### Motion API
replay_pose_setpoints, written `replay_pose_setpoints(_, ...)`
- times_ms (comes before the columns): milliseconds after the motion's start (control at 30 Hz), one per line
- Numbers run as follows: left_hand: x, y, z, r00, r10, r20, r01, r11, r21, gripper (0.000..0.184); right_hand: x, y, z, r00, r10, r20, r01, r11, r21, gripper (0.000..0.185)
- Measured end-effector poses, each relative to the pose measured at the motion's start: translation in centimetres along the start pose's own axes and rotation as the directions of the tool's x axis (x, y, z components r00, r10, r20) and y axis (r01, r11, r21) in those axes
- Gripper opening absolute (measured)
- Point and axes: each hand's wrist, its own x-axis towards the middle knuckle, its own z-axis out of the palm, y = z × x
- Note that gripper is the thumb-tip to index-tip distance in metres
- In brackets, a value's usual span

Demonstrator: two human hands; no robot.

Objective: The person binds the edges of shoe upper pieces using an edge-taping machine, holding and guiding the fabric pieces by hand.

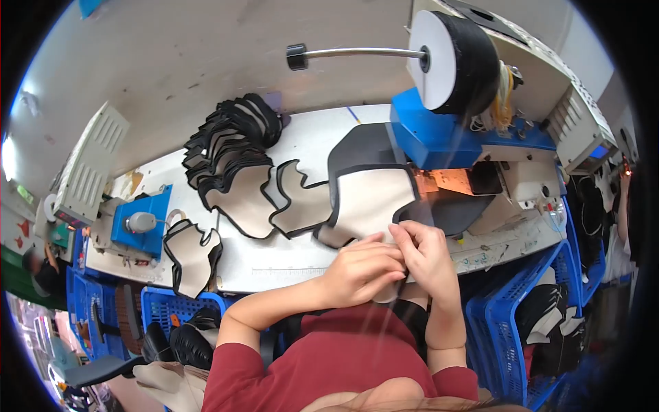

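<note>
A cream fabric panel with black edging (376, 199) lies in front of me, its far side over a dark plate (357, 144) and its near edge partly hidden by my hands. My left hand (364, 271) is closed, fingers curled towards the other hand; what they hold, if anything, is hidden. Beside it, my right hand (429, 257) pinches at the panel's near edge with thumb and forefinger. Similar edged panels (302, 199) lie to the left, running into a large overlapping stack (233, 147).
A blue machine (432, 134) with a big black spool (467, 62) stands right; a metal rod juts leftward from the spool. Another blue machine (142, 223) and a loose panel (192, 257) are left. Blue crates (501, 329) flank me below the white table (240, 268). Other people are at both sides.
</note>
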Motion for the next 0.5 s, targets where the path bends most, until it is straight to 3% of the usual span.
replay_pose_setpoints(100, 1.4, 0.2, 0.3, 0.991, -0.03, 0.13, 0.028, 0.999, 0.021, 0.02, 1.3, 2.2, -1.7, 0.994, -0.102, 0.04, 0.107, 0.982, -0.159, 0.017)
replay_pose_setpoints(200, 3.4, 1.2, -2.2, 0.979, 0.066, 0.193, -0.157, 0.848, 0.506, 0.027, 2.2, 3.2, -3.2, 0.954, -0.288, 0.082, 0.292, 0.833, -0.47, 0.016)
replay_pose_setpoints(267, 4.5, 0.4, -3.0, 0.981, 0.018, 0.191, -0.134, 0.778, 0.614, 0.028, 2.8, 1.7, -4.7, 0.981, -0.128, 0.149, 0.19, 0.806, -0.561, 0.012)
replay_pose_setpoints(333, 5.4, -0.4, -3.2, 0.971, -0.07, 0.229, -0.096, 0.762, 0.64, 0.028, 2.9, 3.1, -5.0, 0.938, -0.327, 0.116, 0.294, 0.573, -0.765, 0.012)
replay_pose_setpoints(400, 5.8, -1.4, -2.9, 0.927, -0.195, 0.322, -0.036, 0.806, 0.591, 0.026, 2.3, 3.0, -3.5, 0.932, -0.354, 0.077, 0.21, 0.353, -0.912, 0.016)
replay_pose_setpoints(433, 6.1, -1.4, -2.4, 0.938, -0.202, 0.281, -0.013, 0.79, 0.613, 0.024, 2.0, 2.8, -2.4, 0.927, -0.371, 0.06, 0.155, 0.233, -0.96, 0.018)
replay_pose_setpoints(467, 6.5, -1.6, -2.1, 0.93, -0.222, 0.294, -0.018, 0.77, 0.637, 0.025, 1.8, 3.2, -1.5, 0.938, -0.343, 0.039, 0.12, 0.217, -0.969, 0.024)
replay_pose_setpoints(500, 6.9, -2.0, -1.8, 0.921, -0.241, 0.306, -0.023, 0.751, 0.66, 0.026, 2.0, 3.6, -1.3, 0.927, -0.375, 0.001, 0.121, 0.297, -0.947, 0.025)
